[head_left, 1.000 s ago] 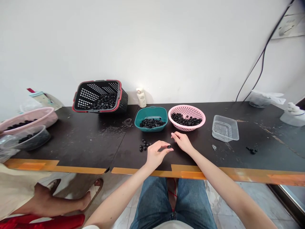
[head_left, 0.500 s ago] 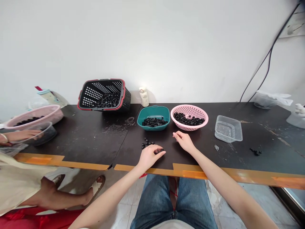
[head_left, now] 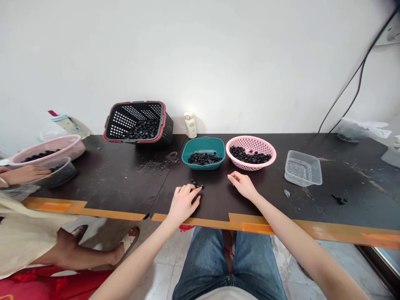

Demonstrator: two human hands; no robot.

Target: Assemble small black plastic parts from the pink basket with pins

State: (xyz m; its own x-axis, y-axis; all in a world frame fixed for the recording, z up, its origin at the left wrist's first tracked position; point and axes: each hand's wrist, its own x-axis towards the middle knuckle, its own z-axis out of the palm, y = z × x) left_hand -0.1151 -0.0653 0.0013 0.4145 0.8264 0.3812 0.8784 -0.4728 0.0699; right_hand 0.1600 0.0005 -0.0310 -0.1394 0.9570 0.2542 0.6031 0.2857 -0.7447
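Toward the front edge of the tabletop point(head_left: 218, 207), the left hand point(head_left: 183, 203) is palm down with fingers loosely parted and nothing visible between them, its fingertips at a few loose black pieces point(head_left: 197, 184), while the right hand point(head_left: 244, 186) is curled, thumb near forefinger, and whether it grips anything cannot be told. Beyond them, toward the back edge, a teal tub point(head_left: 203, 167) and a pink basket point(head_left: 250, 166) stand side by side, both holding more black pieces, with a clear box point(head_left: 302, 181) nearer the right end.

White wall point(head_left: 243, 62), black table point(head_left: 131, 183)
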